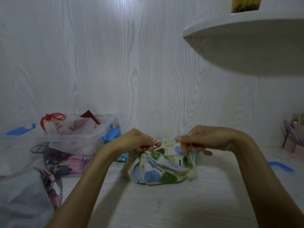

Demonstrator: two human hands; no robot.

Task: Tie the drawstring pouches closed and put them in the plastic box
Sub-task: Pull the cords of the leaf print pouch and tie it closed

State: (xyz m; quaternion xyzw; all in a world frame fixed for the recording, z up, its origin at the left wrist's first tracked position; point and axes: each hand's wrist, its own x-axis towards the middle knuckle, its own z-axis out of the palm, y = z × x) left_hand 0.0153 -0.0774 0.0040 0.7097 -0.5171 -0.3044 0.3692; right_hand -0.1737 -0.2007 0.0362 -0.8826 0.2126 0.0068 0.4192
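We see the pouch [156, 168] lying on the tabletop [164, 208] under both hands, left hand [138, 140] and right hand [200, 139] each pinching its cord [158, 142], with the box [69, 139] on the left, nearer the left hand.

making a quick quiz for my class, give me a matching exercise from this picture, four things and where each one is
Things:
1. leaf-print pouch
2. sheer pouch with red cord
3. plastic box
4. white shelf

Places:
A. upper right, on the wall
B. left, against the wall
C. centre of the table, between the left hand and the right hand
D. inside the box

Pairs: 1-C, 2-D, 3-B, 4-A
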